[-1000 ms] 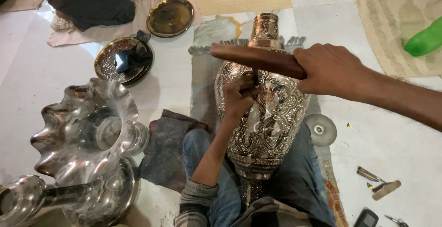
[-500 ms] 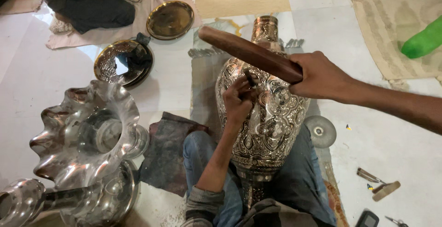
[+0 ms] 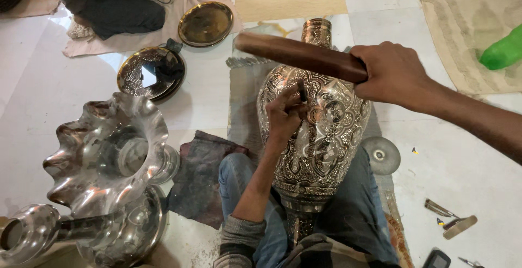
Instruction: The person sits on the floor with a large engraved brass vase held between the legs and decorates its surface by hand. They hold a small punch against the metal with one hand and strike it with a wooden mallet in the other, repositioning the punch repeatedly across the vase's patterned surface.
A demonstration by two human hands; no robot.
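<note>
Left hand (image 3: 285, 114) fingers pinch a thin dark punch (image 3: 300, 91) against the ornate engraved silver vase (image 3: 318, 132); right hand (image 3: 392, 73) grips a brown wooden mallet (image 3: 299, 56) above it; best struck squarely.

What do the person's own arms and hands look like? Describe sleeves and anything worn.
Both hands are bare: no gloves, rings or watch show. The left hand leads to a bare forearm with a grey ribbed sleeve pushed up near the elbow. The right hand and its forearm are bare to the picture's edge; no sleeve shows.
</note>
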